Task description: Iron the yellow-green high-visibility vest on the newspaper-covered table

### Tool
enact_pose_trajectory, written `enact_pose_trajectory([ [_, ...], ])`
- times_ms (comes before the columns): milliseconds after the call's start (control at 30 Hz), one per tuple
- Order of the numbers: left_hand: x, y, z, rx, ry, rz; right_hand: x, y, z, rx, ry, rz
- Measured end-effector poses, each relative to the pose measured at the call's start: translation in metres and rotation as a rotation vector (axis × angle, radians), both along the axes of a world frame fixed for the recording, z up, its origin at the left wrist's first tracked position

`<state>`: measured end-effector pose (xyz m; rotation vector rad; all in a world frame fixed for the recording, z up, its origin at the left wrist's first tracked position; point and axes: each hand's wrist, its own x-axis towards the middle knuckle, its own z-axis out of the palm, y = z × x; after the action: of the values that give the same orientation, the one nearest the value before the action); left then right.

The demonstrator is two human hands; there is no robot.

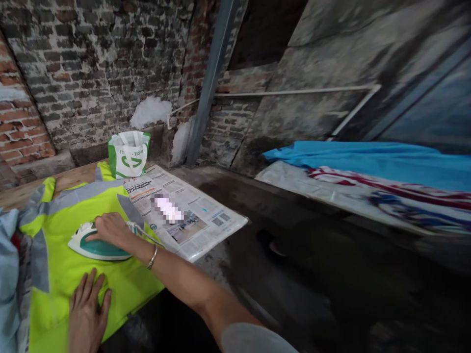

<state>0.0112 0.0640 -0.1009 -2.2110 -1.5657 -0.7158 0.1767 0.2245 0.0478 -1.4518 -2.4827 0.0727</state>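
Observation:
A white and green clothes iron [105, 251] rests on a bright yellow garment [62, 264] with grey reflective bands. My right hand [110, 229] is closed around its handle, and a metal bracelet circles that wrist. The iron's pale cord [143, 230] trails off behind my wrist toward the newspaper. Nearer to me, my left hand [88, 306] lies flat on the yellow cloth with its fingers stretched out, holding nothing. The iron's soleplate is hidden against the fabric.
Newspaper sheets [217, 203] cover the table to the right, with a blurred-out item on them. A green and white bag [128, 154] stands at the back. Light blue cloth [9, 279] lies at left. Across a dark floor, a second surface holds blue fabric [368, 159].

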Motion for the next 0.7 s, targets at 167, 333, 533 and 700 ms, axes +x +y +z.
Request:
enact_pose_trajectory([
  [167,-0.001,0.001,-0.002,0.031,0.024,-0.012,0.004,0.0,0.003,-0.006,-0.018,0.02],
  [333,-0.001,0.002,0.002,0.04,0.025,-0.016,0.0,0.027,0.004,0.027,0.008,-0.001],
  [533,-0.002,0.003,0.0,0.017,0.031,0.004,-0.013,0.045,0.003,0.105,0.078,-0.05],
  [700,-0.003,0.003,-0.003,-0.007,0.012,0.01,-0.013,0.033,-0.001,0.079,0.089,-0.074],
])
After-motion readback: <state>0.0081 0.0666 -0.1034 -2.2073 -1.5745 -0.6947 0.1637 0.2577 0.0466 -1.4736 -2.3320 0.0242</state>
